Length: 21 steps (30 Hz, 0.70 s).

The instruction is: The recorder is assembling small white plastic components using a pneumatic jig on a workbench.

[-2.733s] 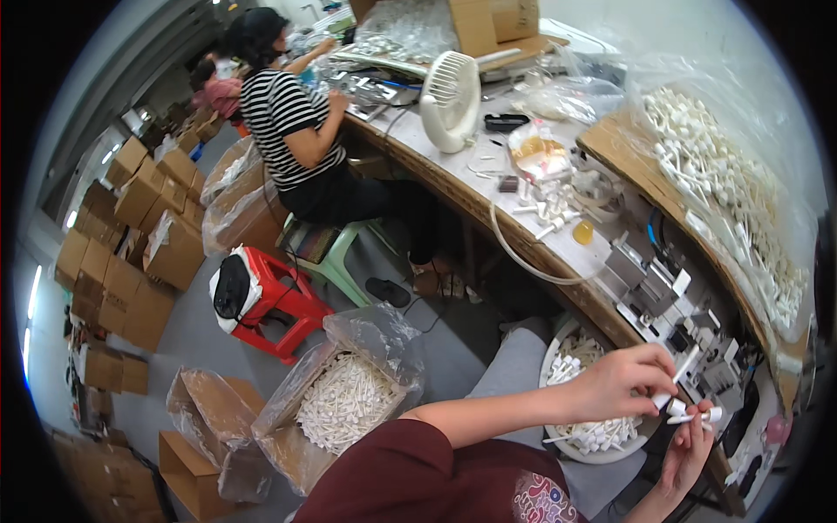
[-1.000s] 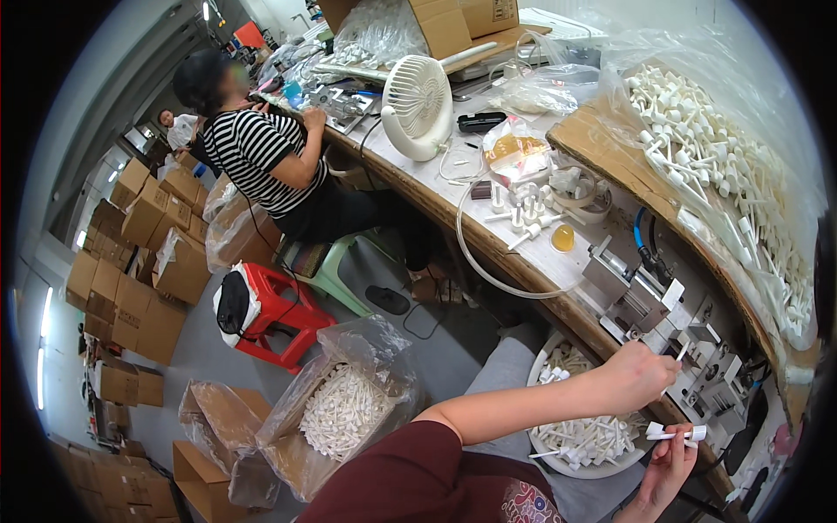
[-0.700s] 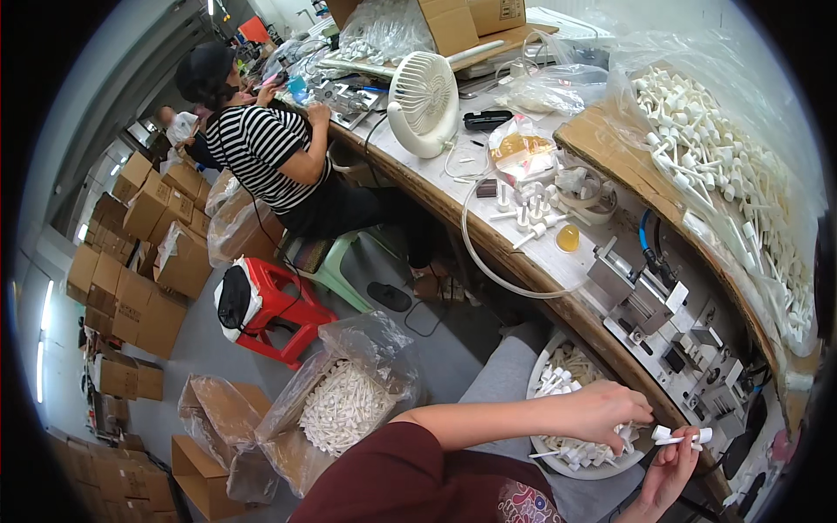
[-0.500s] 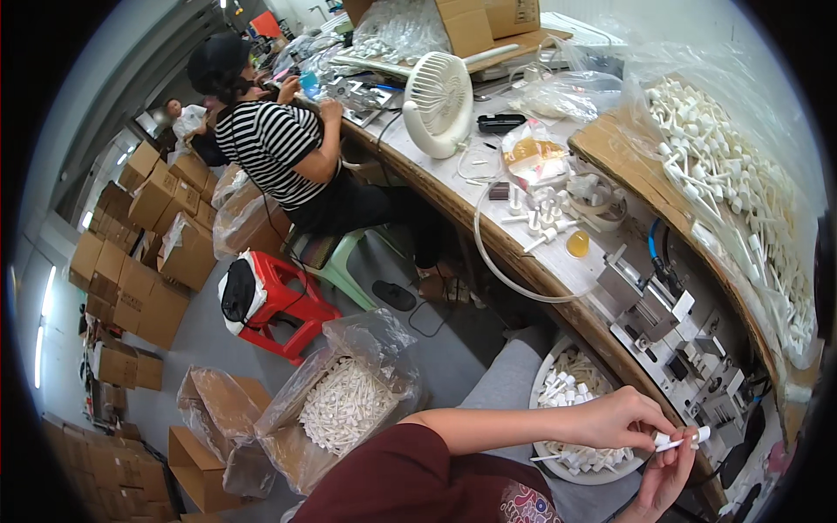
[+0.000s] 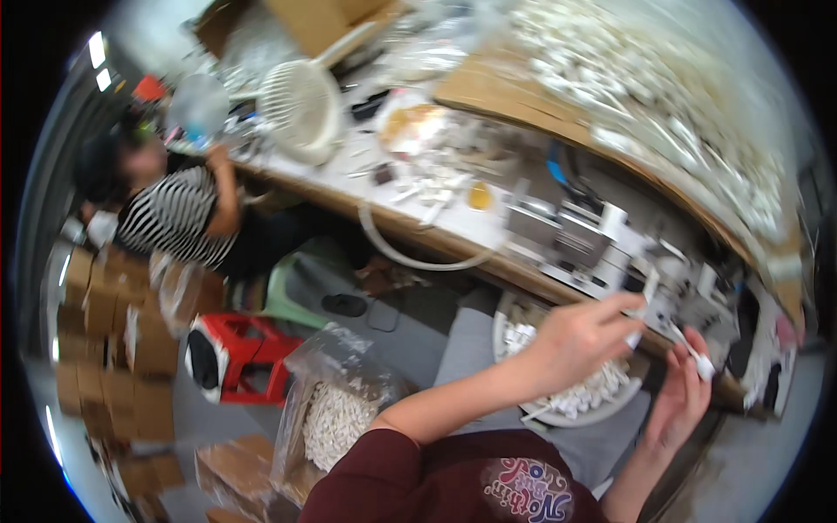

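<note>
Your left hand point(image 5: 586, 338) has parted from your right hand point(image 5: 683, 390), splitting the work. Through blur, each grip seems pinched on white stemmed pieces point(image 5: 704, 367).

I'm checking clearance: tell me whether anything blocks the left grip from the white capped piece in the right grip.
Nothing visible stands between the left grip and the white capped piece in the right grip, despite some blur.

Maroon shirt point(image 5: 401, 475), colourful print point(image 5: 530, 490), grey trousers point(image 5: 462, 347)
</note>
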Each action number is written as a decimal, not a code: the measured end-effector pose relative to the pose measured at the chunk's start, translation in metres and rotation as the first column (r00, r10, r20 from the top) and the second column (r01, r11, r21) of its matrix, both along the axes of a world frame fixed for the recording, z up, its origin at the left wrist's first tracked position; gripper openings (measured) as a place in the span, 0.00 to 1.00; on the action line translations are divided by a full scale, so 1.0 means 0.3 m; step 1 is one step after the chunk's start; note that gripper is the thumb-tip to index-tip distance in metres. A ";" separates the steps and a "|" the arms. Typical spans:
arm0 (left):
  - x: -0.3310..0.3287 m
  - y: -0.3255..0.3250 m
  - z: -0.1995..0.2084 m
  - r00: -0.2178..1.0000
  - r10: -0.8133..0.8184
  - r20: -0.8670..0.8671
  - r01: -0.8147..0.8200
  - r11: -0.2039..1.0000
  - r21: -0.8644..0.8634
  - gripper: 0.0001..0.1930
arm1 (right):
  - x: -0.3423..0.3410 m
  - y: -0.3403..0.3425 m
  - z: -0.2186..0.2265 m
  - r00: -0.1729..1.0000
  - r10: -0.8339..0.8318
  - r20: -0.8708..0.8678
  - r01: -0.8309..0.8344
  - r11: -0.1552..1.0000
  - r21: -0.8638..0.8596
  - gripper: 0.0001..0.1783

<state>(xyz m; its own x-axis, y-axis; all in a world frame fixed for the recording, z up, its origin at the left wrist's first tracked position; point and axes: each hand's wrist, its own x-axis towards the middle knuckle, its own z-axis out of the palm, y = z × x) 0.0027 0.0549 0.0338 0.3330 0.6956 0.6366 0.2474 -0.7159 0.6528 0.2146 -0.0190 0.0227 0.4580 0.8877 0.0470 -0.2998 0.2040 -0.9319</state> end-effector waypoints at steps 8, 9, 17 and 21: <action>0.093 0.099 -0.024 0.893 0.096 -0.439 -0.039 0.990 0.138 0.15 | -0.047 0.000 0.053 0.997 0.044 0.058 -0.046 0.999 0.024 0.31; 0.107 0.097 -0.023 0.884 0.103 -0.455 -0.041 0.989 0.144 0.15 | -0.045 0.000 0.061 0.999 0.046 0.023 -0.047 0.998 0.052 0.25; 0.105 0.133 0.005 0.880 0.084 -0.468 -0.037 0.993 0.108 0.13 | -0.056 -0.016 0.049 0.982 0.144 0.120 -0.152 0.986 0.064 0.18; 0.106 0.132 0.014 0.874 0.083 -0.479 -0.050 0.996 0.080 0.13 | -0.063 0.029 0.068 0.608 -0.093 0.789 -0.097 0.977 0.191 0.20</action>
<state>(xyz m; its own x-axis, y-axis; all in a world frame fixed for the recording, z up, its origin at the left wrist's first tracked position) 0.0345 0.0945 0.0381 0.5639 0.6911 0.4522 0.5682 -0.7220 0.3949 0.1959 -0.0103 0.0430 0.1549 0.8154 0.5578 0.5325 0.4067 -0.7423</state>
